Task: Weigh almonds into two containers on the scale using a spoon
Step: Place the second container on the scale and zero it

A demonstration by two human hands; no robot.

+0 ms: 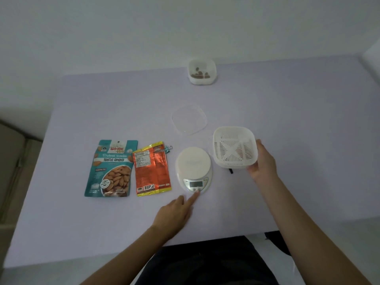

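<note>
A white kitchen scale [194,171] sits near the table's middle, its round platform bare. My left hand [176,210] points with the index finger, whose tip touches a button at the scale's front edge. To the scale's right, my right hand [262,161] grips a white slotted container [235,147], tilted so its inside faces me. A second white container [202,72] holding a few almonds stands at the far edge. The teal roasted almonds bag [111,169] lies flat to the left. A small dark tip [231,171] pokes out under the held container; I cannot tell what it is.
An orange foil packet [153,169] with a binder clip lies between the almonds bag and the scale. A clear square lid [189,119] rests behind the scale. The lilac table [102,233] ends just in front of my body. A wall rises behind.
</note>
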